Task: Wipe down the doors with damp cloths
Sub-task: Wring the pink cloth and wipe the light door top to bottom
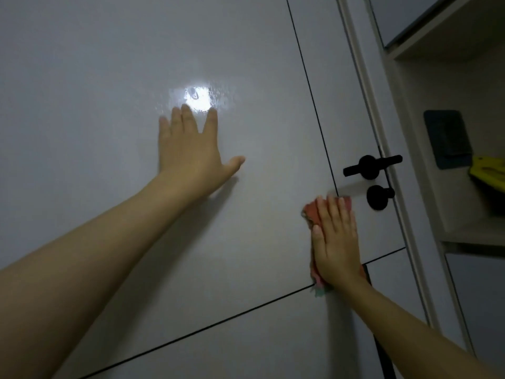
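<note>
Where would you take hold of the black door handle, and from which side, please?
Grip the long bar of the black lever handle left of its round hub, coming straight at the door from the front. The bar stands proud of the panel and lies nearly level, so fingers could likely wrap over it from above.

L hand [188,149] flat on door [109,77]; cloth [311,212] under R hand [337,242], below handle [371,165].

No readable text, label, brand, number or sign shows anywhere here
</note>
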Motion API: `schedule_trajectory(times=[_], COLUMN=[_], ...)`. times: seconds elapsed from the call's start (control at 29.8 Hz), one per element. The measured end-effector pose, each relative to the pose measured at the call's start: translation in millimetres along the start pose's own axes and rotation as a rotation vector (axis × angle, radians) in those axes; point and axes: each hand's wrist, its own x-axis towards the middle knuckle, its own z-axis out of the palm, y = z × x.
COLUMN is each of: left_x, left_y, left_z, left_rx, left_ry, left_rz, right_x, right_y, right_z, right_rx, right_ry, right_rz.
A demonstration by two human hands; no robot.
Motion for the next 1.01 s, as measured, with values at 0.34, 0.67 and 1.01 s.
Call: schedule_trajectory(times=[0.34, 0.67, 1.01], left_x=[-59.1, -59.2, -58.0], left_y=[-40.7, -42.5, -43.5], left_z=[30.1, 36.3, 30.2], left_rx=[0.132, 0.155, 0.139], left_ry=[-0.052, -0.005, -0.045], left_rz=[-0.003, 0.002, 0.017], right_x=[-3.5, 13.4, 64.3], right_y=[-5.1, -55.6, -131.0], right_z=[5.7, 15.2, 23.6], right_rx=[-0.031, -0.048, -0.037], right_ry=[-0.045, -0.03, 0.085], right_rz=[-0.2, -0.332, -0.004])
